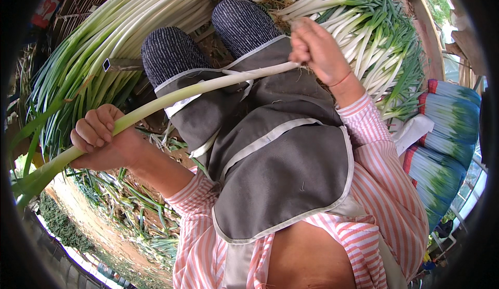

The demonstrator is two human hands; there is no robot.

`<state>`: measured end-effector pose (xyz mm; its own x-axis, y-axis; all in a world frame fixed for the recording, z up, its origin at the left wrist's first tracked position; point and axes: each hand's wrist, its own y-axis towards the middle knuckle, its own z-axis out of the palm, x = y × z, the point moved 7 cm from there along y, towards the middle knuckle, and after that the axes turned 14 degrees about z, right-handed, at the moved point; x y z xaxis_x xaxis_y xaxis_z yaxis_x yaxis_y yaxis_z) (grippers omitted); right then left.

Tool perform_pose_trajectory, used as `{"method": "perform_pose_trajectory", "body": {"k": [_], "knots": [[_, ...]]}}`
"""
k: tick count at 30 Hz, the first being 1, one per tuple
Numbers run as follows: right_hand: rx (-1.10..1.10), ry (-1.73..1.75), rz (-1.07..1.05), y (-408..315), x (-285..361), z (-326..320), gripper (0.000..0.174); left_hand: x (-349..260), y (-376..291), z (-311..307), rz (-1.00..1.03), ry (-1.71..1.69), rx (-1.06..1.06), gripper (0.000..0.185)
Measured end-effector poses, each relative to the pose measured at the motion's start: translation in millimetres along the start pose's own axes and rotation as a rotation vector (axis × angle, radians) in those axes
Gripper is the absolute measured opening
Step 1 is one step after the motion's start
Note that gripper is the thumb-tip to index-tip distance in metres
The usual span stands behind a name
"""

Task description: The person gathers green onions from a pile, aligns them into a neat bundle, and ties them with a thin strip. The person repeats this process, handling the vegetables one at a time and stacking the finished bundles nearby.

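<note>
A long green onion (210, 86) slants across my lap, white towards the right and green towards the left. My left hand (103, 137) is wrapped around its green part. At the root end, my right hand (317, 51) has its fingers curled against the stalk; exactly how they grip is hidden. A thin pale strip (234, 72) lies beside the middle of the stalk. Under the onion, a dark grey apron (276, 180) with light edging covers my lap. Both knees (245, 26) are in dark patterned cloth.
Long green onions (128, 20) are piled beyond my left knee, next to a wooden bar (124, 64). Another heap of onions (362, 28) lies at the upper right. Bundles in blue wrapping (438, 168) stand on the right. Loose leaves (136, 207) litter the ground at lower left.
</note>
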<state>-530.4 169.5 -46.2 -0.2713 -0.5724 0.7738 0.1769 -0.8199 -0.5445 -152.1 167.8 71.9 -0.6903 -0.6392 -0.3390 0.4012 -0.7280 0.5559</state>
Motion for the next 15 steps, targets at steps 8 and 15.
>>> {"method": "perform_pose_trajectory", "body": {"k": [8, 15], "knots": [[-0.092, -0.261, 0.246, -12.7, -12.8, -61.1, 0.017, 17.3, -26.6, 8.5, -0.023, 0.057, 0.022, 0.063], [-0.562, -1.407, -0.033, -40.1, -16.3, -147.5, 0.027, -31.9, -1.9, 7.5, 0.053, 0.046, 0.074, 0.066]]}}
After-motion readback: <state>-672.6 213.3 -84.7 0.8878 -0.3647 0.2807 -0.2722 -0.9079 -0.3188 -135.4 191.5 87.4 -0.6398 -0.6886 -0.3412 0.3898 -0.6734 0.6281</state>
